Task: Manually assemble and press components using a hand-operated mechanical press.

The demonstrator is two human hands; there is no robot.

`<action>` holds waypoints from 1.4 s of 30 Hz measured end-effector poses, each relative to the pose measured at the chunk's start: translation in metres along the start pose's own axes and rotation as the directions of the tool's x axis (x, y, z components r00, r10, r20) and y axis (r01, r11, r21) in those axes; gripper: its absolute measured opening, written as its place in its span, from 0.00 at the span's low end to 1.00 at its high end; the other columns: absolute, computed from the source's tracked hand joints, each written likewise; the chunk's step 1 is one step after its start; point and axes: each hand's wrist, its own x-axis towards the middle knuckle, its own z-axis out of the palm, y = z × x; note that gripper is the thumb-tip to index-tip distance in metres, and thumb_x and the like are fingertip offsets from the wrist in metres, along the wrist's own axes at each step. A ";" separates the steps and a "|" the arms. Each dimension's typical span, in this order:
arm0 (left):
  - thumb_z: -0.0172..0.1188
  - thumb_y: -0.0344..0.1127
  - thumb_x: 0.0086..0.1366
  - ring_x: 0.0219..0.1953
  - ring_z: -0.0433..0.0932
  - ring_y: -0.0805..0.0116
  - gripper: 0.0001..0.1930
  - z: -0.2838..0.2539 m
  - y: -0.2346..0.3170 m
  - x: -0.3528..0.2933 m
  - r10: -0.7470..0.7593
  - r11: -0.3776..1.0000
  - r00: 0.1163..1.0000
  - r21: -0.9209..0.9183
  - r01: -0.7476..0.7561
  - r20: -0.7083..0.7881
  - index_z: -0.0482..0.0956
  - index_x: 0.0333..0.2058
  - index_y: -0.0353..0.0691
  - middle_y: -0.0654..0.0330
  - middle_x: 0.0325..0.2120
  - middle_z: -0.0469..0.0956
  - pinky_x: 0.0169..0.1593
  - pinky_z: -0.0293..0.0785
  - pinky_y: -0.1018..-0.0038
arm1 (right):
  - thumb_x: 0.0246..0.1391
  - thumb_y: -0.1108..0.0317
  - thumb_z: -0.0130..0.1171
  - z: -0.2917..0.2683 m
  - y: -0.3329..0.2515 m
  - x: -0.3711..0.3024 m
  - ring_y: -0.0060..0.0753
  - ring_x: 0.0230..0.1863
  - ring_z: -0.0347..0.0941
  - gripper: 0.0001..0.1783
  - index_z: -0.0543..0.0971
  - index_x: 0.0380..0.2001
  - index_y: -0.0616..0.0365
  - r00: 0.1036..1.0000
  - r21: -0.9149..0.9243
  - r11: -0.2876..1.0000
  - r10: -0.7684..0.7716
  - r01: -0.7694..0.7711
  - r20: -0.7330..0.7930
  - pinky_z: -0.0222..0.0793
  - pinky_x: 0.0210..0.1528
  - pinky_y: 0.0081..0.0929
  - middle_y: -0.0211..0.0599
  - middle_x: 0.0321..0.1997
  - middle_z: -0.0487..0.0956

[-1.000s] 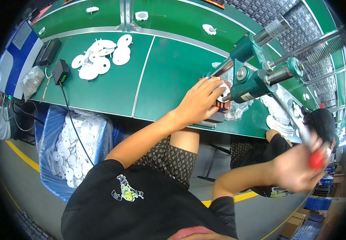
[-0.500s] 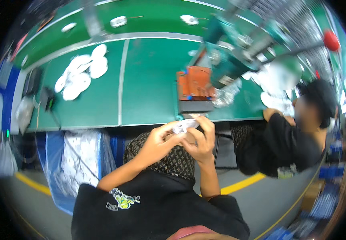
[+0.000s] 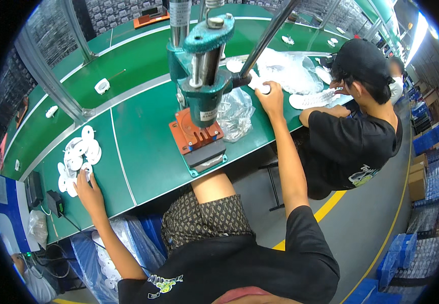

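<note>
My left hand (image 3: 90,191) is at the near edge of a pile of white round plastic parts (image 3: 80,147) on the left of the bench. Its fingers and thumb are curved around a white disc (image 3: 87,168) there. Reaching far to the right, my right hand (image 3: 271,101) has its fingers closed on a white plastic piece (image 3: 263,88), beside a clear plastic bag of white parts. Between my arms stands a teal hand press (image 3: 207,96) above an orange fixture block (image 3: 191,133); neither hand touches it.
A crumpled clear bag (image 3: 235,114) lies right of the press. The press lever (image 3: 270,38) slants up near my right hand. A co-worker (image 3: 354,121) sits at right beside stacked white parts (image 3: 313,99). A blue-lined bin (image 3: 113,253) stands below the bench at left. Behind runs a green belt (image 3: 133,66).
My hands were together before the press on a small white part. They have parted: the left to the left-hand pile, the right to the white parts at right. The view has shifted.
</note>
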 end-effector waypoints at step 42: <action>0.56 0.34 0.70 0.28 0.69 0.83 0.11 -0.011 0.075 -0.034 -0.078 0.643 0.987 -0.749 0.158 0.142 0.78 0.33 0.31 0.68 0.25 0.75 0.31 0.64 0.82 | 0.51 0.75 0.61 -0.010 -0.101 -0.077 0.51 0.35 0.73 0.04 0.76 0.29 0.63 0.967 0.212 0.947 -0.254 0.242 0.030 0.68 0.39 0.42 0.46 0.31 0.76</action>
